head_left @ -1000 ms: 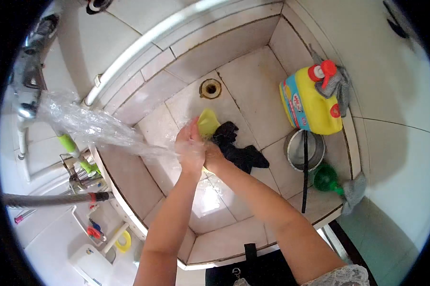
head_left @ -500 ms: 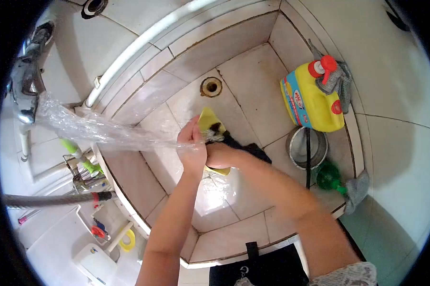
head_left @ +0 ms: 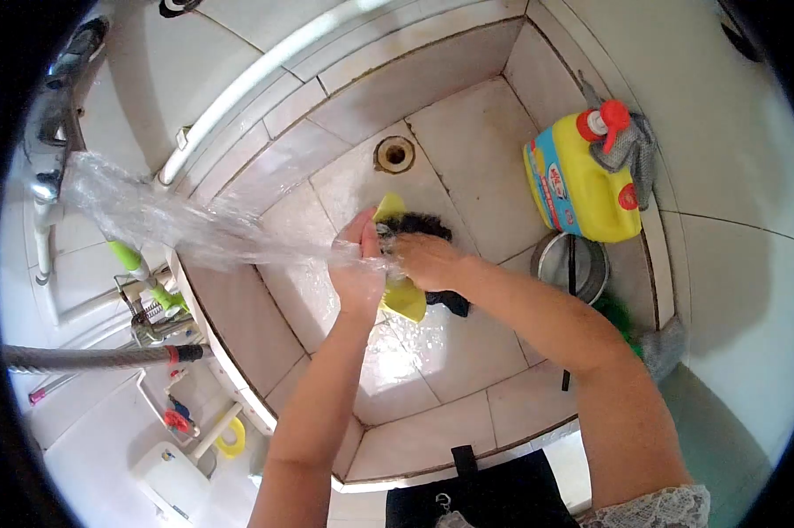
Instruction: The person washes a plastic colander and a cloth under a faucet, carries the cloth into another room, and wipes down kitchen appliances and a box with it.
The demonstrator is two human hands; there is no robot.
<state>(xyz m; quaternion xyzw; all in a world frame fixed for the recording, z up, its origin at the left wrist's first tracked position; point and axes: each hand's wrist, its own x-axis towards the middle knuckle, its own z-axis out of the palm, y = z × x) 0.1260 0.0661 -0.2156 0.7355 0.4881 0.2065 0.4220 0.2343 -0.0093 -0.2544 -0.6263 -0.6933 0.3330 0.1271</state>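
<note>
**Dark cloth worked against a yellow piece under running water**

Head view: the drain (head_left: pixel 394 155) in the tiled basin (head_left: pixel 415 63) is the landmark. Below it in view, the left hand (head_left: pixel 358 268) grips the near edge of a curved yellow piece (head_left: pixel 405 301), apparently bracing it as a backing. The right hand (head_left: pixel 425 261) has its fingers curled over a wet dark cloth (head_left: pixel 451 303), seemingly pressing it against that backing. Both hands are close together, probably so the water stream (head_left: pixel 194 236) from the faucet (head_left: pixel 47 163), left of the drain, lands on the cloth.

Right of the drain, a yellow jug (head_left: pixel 595 198) sits by the basin edge, perhaps to be within reach; a grey cloth (head_left: pixel 635 158) lies against its capped end. Below the jug are a round metal container (head_left: pixel 551 266) and a green object (head_left: pixel 615 315), partly hidden by the right arm. The jug's blue-and-red label carries white characters, too small and slanted to read; no brand can be told.
</note>
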